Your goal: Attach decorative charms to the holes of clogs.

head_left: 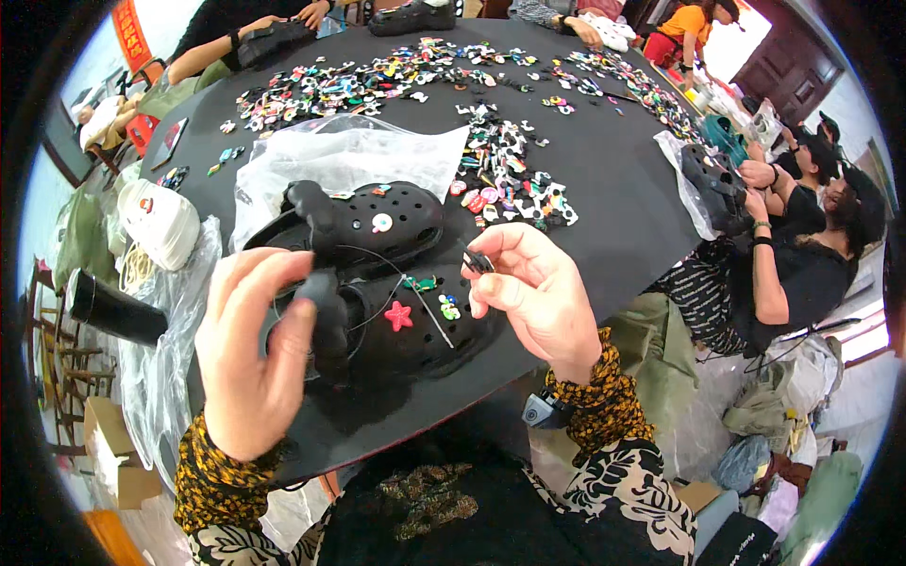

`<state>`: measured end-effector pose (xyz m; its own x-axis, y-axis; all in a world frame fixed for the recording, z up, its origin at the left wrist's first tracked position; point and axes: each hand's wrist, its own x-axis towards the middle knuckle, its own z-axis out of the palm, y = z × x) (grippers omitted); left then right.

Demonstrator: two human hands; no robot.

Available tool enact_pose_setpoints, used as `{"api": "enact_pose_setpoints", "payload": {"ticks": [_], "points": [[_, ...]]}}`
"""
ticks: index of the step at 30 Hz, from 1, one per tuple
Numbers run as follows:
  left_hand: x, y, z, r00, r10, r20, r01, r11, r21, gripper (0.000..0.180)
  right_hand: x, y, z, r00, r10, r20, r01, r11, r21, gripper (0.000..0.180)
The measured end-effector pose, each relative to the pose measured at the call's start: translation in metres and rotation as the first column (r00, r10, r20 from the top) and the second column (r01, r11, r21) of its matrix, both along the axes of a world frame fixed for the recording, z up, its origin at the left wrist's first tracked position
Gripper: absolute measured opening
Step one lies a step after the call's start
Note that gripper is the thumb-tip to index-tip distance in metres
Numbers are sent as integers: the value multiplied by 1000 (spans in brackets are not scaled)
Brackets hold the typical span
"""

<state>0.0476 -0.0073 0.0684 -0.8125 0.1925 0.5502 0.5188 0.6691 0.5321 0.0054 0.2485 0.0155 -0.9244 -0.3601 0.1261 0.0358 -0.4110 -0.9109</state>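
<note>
Black perforated foam clogs (pixel 377 274) sit at the near edge of the round black table (pixel 613 208); left hand (pixel 250 354) clasps one heel strap, right hand (pixel 533 292) pinches a small dark charm (pixel 478 261). Colourful charms (pixel 500 174) scattered beyond, co-workers seated around.

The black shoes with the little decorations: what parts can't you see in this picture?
Head view only:
- Near black clog: its heel end is hidden behind the left hand.
- Far black clog: its near side is covered by the other clog.
- Small dark piece pinched by the right hand: too small to identify.
- Scattered charms on the table: too tiny to tell their shapes.
</note>
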Motion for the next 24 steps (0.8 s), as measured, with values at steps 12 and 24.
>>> {"api": "enact_pose_setpoints", "payload": {"ticks": [12,24], "points": [[-15,58,-14,956,-290,31,286,954,93,27,21,-18,0,997,67,-42,-71,993,-91,24],[-17,58,-19,964,-262,51,249,951,186,17,26,-20,1,969,-94,-229,138,973,184,20]]}}
